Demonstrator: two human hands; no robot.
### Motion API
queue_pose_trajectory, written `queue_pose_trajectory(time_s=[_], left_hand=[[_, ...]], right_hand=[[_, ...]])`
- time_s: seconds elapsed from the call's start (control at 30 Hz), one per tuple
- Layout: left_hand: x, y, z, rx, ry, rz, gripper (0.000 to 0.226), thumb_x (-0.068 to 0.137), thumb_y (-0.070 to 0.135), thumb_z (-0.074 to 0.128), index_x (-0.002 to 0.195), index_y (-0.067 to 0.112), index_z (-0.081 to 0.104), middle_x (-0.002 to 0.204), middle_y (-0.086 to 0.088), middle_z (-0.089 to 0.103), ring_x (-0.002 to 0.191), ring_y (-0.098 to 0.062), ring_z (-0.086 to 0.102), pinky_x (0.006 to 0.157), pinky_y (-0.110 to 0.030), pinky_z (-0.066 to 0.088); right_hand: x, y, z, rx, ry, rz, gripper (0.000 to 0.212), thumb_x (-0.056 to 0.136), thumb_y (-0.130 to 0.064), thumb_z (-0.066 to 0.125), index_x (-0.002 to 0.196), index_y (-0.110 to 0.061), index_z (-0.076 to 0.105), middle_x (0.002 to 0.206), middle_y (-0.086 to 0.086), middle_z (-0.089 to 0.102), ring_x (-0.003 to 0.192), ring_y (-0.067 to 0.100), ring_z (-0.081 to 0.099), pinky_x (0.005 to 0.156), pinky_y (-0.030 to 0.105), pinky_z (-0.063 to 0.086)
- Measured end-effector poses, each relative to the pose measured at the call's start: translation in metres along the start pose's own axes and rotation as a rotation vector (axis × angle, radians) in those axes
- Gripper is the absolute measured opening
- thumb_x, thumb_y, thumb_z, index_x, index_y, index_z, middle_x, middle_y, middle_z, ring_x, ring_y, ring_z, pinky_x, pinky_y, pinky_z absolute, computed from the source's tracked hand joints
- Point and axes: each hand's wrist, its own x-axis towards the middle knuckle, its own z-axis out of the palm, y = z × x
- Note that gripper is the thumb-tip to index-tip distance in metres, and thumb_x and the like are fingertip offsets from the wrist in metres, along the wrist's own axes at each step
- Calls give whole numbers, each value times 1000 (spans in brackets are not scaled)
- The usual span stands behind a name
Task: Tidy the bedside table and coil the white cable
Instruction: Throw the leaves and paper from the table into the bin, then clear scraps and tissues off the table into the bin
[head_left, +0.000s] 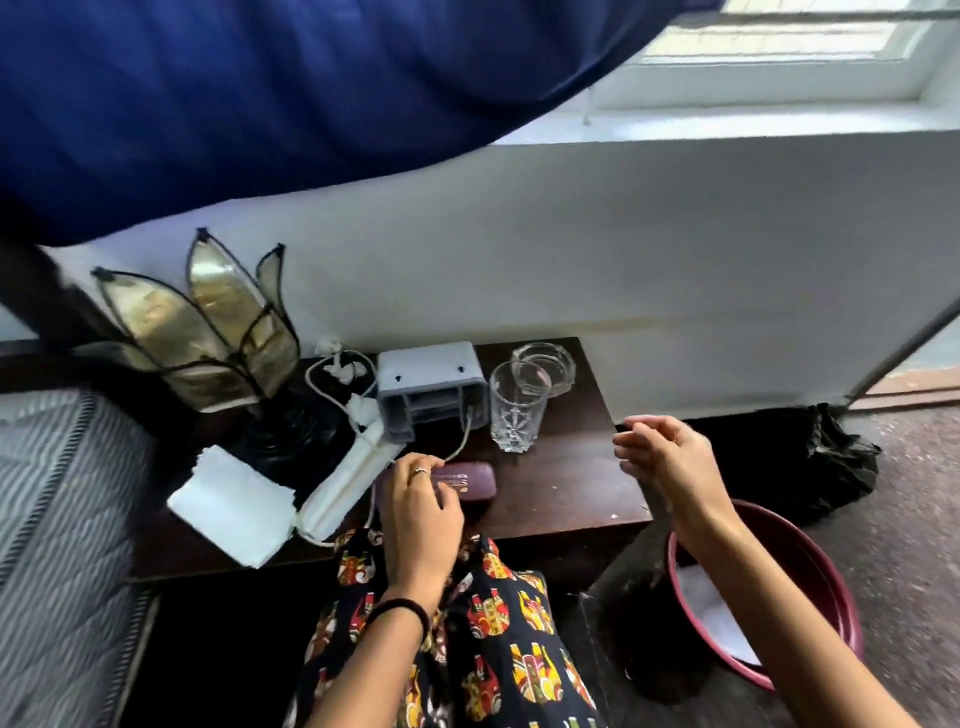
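Note:
A dark wooden bedside table (582, 499) stands against the white wall. A white cable (460, 441) runs from a grey box (428, 387) down to my left hand (418, 512), whose fingers pinch the cable near a purple case (465, 480) lying on the table. More white cable (337, 374) lies tangled behind a white power strip (345, 480). My right hand (662, 457) hovers above the table's right edge with fingers loosely curled and holds nothing.
A tall drinking glass (517, 410) and a glass ashtray (545, 366) stand at the back right. A petal-shaped lamp (208, 332) and folded white cloth (234, 504) sit on the left. A maroon basin (810, 587) is on the floor at right, a striped mattress (57, 519) at left.

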Motion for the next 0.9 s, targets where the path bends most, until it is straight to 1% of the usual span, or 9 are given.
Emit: queue_pose_trajectory(time_s=[0.1, 0.2, 0.33, 0.4, 0.47, 0.57, 0.67, 0.77, 0.9], left_hand=[[4, -7, -8, -2, 12, -53, 25, 88, 12, 49, 110, 11, 61, 119, -1, 54, 111, -20, 50, 99, -35, 42], [7, -16, -17, -68, 58, -121, 24, 88, 12, 47, 107, 14, 61, 117, 1, 53, 112, -17, 48, 95, -33, 43], [13, -29, -28, -232, 100, -256, 26, 86, 10, 45, 105, 14, 61, 116, 1, 53, 113, -17, 46, 94, -36, 43], [16, -32, -30, -299, 117, -312, 28, 86, 8, 45, 107, 12, 62, 115, 0, 52, 113, -19, 47, 92, -30, 42], [18, -33, -33, -352, 124, -362, 28, 85, 7, 45, 107, 10, 62, 113, 2, 51, 112, -17, 48, 87, -24, 39], [21, -37, -34, -391, 120, -393, 29, 85, 6, 44, 107, 11, 62, 113, 3, 51, 107, -13, 49, 82, -18, 38], [26, -42, -34, -378, 135, -377, 27, 87, 6, 45, 107, 11, 62, 111, 4, 50, 107, -11, 49, 70, -3, 32], [33, -46, -35, -353, 139, -373, 27, 88, 7, 46, 110, 10, 62, 113, 3, 51, 104, -5, 43, 63, 2, 31], [37, -50, -34, -357, 135, -363, 25, 89, 5, 45, 107, 10, 62, 119, -1, 53, 103, -4, 43, 64, 9, 32]], right_hand=[[-11, -19, 43, -93, -169, -131, 17, 93, -7, 51, 86, -14, 64, 77, 9, 67, 63, 14, 61, 59, 21, 51], [-19, -28, 89, -280, -318, -264, 16, 92, -7, 54, 87, -16, 66, 80, 8, 70, 67, 13, 62, 63, 22, 51], [-16, -35, 157, -749, -516, -546, 14, 89, -9, 56, 95, -14, 68, 93, 0, 72, 85, 12, 68, 77, 20, 52], [-8, -37, 190, -909, -601, -651, 17, 88, -12, 54, 99, -14, 68, 105, 3, 72, 97, 17, 66, 87, 27, 52], [3, -38, 223, -1099, -647, -711, 23, 88, -17, 53, 108, -18, 65, 119, 5, 66, 113, 22, 59, 98, 36, 45], [20, -35, 261, -1377, -649, -789, 30, 90, -24, 51, 118, -19, 60, 132, 6, 57, 129, 24, 46, 109, 37, 31], [35, -30, 290, -1640, -640, -836, 33, 92, -29, 47, 121, -18, 58, 134, 5, 56, 131, 23, 43, 113, 42, 20], [45, -20, 311, -1846, -659, -844, 33, 93, -33, 48, 121, -18, 57, 132, 5, 57, 129, 23, 46, 116, 46, 13], [48, 0, 333, -2013, -657, -863, 29, 92, -29, 53, 118, -18, 58, 126, 3, 61, 121, 23, 55, 114, 52, 11]])
